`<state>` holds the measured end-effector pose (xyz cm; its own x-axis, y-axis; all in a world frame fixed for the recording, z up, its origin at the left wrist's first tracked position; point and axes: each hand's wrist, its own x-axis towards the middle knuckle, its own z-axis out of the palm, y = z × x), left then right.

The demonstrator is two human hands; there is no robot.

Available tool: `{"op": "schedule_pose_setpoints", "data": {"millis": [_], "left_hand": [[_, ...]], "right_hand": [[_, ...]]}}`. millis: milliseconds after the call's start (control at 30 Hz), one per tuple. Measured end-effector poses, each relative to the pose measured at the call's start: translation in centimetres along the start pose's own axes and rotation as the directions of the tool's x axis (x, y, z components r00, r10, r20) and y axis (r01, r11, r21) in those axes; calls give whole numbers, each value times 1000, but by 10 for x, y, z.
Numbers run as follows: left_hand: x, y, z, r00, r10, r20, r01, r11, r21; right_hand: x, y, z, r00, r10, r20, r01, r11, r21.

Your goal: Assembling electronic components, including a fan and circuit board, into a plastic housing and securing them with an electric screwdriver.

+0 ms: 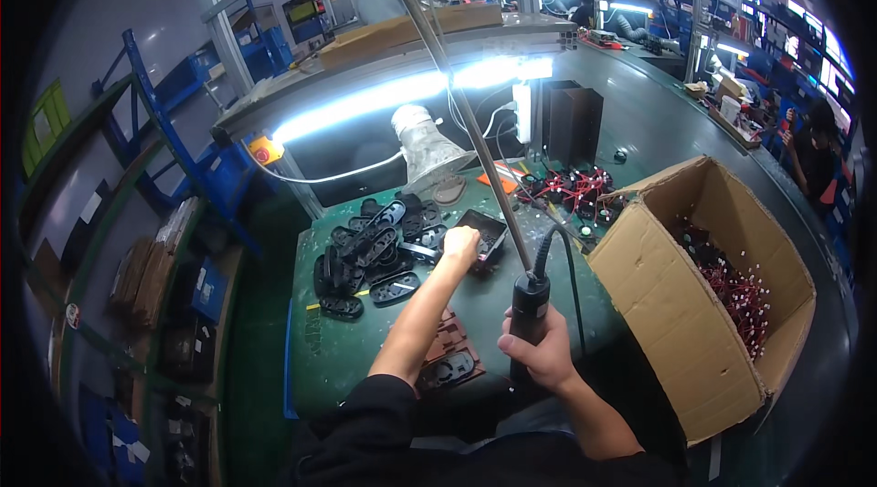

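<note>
My right hand (544, 350) is wrapped round a black corded electric screwdriver (528, 309), held upright near the front of the green bench (548, 286). My left hand (461, 245) reaches forward to a small black tray (489, 233). Its fingers are closed and dip at the tray's edge; whatever they pinch is hidden. Below my left forearm lies a reddish-brown fixture (457, 341) with a black oval plastic housing (449, 368) in it. A heap of similar black housings (365, 249) covers the bench to the left of the tray.
At the right stands an open cardboard box (694, 304) with red-wired parts (731, 300). More red-wired parts (575, 185) lie at the back. A funnel-shaped duct (425, 144) hangs under a bright lamp (365, 103). A slanting metal rod (475, 131) crosses the middle. Shelving (137, 341) stands left.
</note>
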<state>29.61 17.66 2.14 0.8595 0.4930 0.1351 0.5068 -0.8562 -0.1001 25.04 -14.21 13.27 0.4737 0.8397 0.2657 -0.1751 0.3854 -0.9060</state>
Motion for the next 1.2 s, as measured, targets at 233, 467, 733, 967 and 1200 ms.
{"op": "schedule_pose_setpoints", "data": {"millis": [233, 467, 733, 967, 1200], "left_hand": [[-1, -1, -3, 994, 103, 29, -105, 993, 46], [-3, -6, -2, 981, 179, 77, -186, 979, 81], [-22, 4, -28, 991, -16, -133, -28, 947, -321], [-90, -14, -79, 925, -269, -270, -37, 643, -765], [-248, 26, -124, 941, -333, -56, 85, 397, -914]], "right_hand": [[1, 0, 3, 1000, 3, -3, -3, 1000, -7], [-2, -2, 5, 1000, 7, 5, -7, 1000, 9], [-1, -2, 4, 1000, 17, -4, -17, 1000, 14], [-1, -8, 13, 999, 43, 8, -43, 997, 63], [0, -10, 12, 996, 60, 60, -59, 998, -25]]}}
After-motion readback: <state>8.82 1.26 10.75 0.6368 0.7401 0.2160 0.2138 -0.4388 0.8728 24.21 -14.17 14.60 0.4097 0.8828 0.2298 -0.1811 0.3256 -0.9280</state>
